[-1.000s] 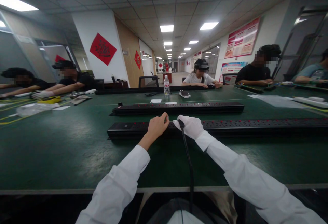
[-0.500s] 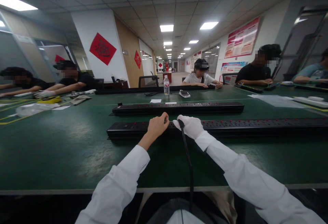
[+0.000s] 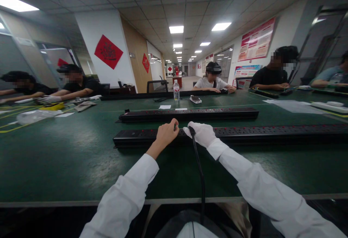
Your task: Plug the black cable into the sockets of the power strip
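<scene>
My right hand [image 3: 203,133], in a white dotted glove, grips the black plug [image 3: 192,130] over the near power strip [image 3: 274,135]. A black cable [image 3: 201,172] runs from the plug down past the table edge towards my body. Just left of it, my bare left hand [image 3: 167,134] is closed with curled fingers above the same strip; whatever is in them, if anything, is hidden. The long black strip carries a row of sockets and small red parts. Whether the plug sits in a socket is covered by the glove.
Behind lies a second black power strip [image 3: 190,115]. Further back are a water bottle [image 3: 176,92], a phone-like device [image 3: 195,99] and slips of paper [image 3: 164,107]. Several people sit around the green table [image 3: 67,158]. A plastic bag [image 3: 38,117] lies left.
</scene>
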Demonstrator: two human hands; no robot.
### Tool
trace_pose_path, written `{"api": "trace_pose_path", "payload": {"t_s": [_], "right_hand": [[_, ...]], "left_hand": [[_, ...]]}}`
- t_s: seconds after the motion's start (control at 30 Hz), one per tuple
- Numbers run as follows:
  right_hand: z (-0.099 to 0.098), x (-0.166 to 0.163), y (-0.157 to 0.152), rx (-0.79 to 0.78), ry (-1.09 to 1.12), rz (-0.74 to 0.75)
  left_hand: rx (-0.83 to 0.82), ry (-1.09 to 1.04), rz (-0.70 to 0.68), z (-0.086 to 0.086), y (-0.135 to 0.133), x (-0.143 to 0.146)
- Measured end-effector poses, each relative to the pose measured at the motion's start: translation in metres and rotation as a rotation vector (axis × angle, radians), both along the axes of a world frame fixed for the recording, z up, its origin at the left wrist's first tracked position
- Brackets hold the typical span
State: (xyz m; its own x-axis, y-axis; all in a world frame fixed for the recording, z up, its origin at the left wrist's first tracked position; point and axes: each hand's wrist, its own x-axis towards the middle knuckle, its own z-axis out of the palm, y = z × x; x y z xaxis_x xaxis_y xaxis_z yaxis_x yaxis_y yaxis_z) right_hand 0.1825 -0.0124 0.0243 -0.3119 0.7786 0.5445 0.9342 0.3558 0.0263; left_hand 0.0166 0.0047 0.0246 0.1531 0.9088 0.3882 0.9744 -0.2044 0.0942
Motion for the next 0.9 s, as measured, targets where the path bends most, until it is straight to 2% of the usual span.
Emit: {"api": "trace_pose_path", "payload": {"t_s": [0.47,0.9], "right_hand": [[-0.0025,0.0006,0.0014,0.029,0.03,0.013],[-0.0048,0.0013,0.004,0.059,0.032,0.011]], "left_hand": [[0.043,-0.026,-0.057,-0.0055,0.0042,-0.0043],[0.057,-0.015,-0.025,-0.0064,0.0057,-0.004]]}}
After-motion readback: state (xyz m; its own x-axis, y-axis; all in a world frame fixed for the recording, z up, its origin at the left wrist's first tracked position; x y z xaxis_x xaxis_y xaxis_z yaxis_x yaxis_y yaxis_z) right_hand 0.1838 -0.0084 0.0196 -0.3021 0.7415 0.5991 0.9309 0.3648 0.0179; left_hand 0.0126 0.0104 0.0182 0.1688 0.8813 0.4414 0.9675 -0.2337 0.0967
